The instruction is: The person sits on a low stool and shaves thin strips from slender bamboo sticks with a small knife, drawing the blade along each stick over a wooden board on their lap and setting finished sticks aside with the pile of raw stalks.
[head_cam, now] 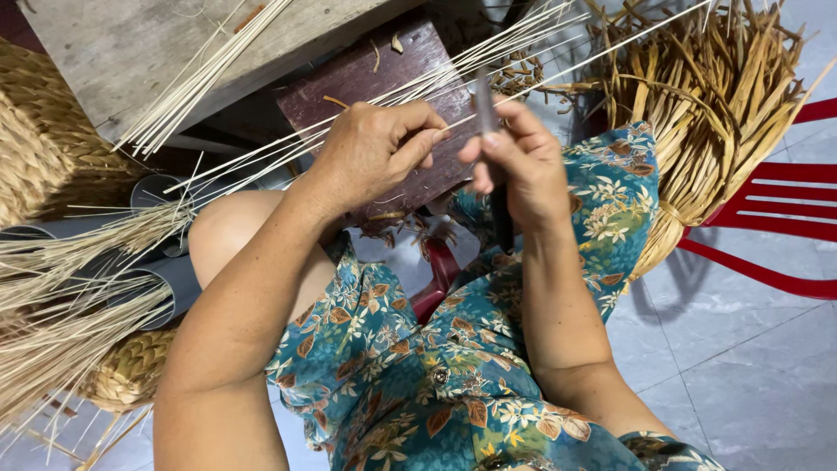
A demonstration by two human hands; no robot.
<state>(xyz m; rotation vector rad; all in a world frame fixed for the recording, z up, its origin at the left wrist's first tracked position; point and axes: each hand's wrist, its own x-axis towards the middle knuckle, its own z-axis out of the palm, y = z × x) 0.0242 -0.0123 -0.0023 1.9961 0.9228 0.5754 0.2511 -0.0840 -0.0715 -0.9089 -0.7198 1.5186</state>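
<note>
Hands — left (370, 153) pinching pale reed strand (261, 157), right (514, 161) gripping knife (488, 118) — over lap.

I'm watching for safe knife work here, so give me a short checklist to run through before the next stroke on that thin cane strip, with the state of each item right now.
1. Left hand pinching the thin cane strip: ok, thumb and fingers closed on it.
2. Right hand gripping the knife: ok, the blade stands upright above the fingers.
3. Blade meeting the strip between the hands: ok, they cross there.
4. Left fingertips clear of the edge: cannot tell, they sit very close to the blade.
5. Direction of the cutting edge: cannot tell.
6. Strip free along its length: not ok, it runs among other loose strips over the dark wooden block.
</note>
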